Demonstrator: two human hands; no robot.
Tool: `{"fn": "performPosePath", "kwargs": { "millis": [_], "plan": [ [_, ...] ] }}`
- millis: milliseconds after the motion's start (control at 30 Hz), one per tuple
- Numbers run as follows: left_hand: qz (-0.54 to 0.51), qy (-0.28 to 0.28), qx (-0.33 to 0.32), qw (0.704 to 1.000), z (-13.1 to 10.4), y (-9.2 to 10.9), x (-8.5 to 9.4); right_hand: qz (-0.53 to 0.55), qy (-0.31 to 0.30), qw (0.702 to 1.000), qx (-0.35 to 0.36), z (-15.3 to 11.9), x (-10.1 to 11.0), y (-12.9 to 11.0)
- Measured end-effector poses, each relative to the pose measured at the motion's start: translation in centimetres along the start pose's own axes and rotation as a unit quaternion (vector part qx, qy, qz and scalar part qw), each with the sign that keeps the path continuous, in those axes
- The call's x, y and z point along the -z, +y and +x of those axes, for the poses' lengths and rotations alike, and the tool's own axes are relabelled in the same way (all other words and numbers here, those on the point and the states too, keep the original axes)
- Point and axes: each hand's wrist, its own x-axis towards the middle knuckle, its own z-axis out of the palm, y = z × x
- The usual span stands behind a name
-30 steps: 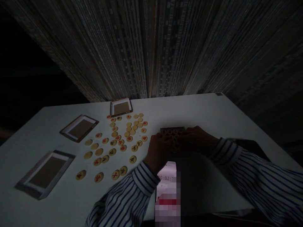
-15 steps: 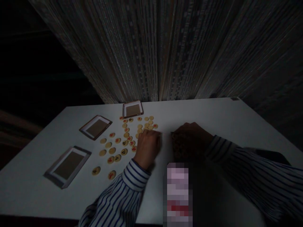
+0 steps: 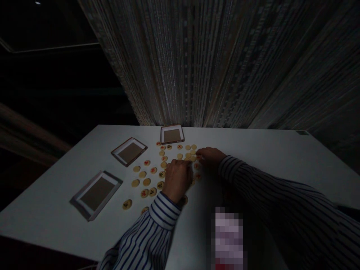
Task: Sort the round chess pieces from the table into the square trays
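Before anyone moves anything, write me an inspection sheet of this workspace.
Surface: white table, dimly lit, shadowed at the right sleeve.
Things being handled: round pieces lie loose, some with red or black characters, others plain-faced.
Clutter: three shallow rectangular trays left of and beyond the pieces; a bright, pixelated object at the near side.
Grip: left hand and right hand are among the pieces; whether either holds one, cannot tell.
Cables: a thin pale line below the near edge, possibly a cable.
Surroundings: patterned curtain behind; darkness left.

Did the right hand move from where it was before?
Yes, the right hand moved left, closer to the tray by the curtain.
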Motion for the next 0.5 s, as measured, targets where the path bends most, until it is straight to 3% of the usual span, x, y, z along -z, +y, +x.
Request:
{"fn": "performPosePath", "kwargs": {
  "millis": [133, 233, 367, 500],
  "plan": [
    [-0.068, 0.022, 0.017, 0.997, 0.1, 0.0, -0.4, 0.003, 0.021, 1.0, 0.01, -0.6, 0.5, -0.2],
    [-0.215, 0.048, 0.051, 0.974, 0.5, 0.3, -0.6, 0.017, 0.079, 0.996, 0.031, -2.4, 1.2, -0.1],
    [-0.458, 0.024, 0.097, 0.883, 0.9, 1.7, -0.2, 0.058, 0.209, 0.972, 0.095, -5.7, 2.1, 0.4],
    [-0.583, -0.042, 0.106, 0.804, 0.7, 3.9, 0.6, 0.067, 0.265, 0.952, 0.14, -8.9, 3.0, 0.8]
  ]
}}
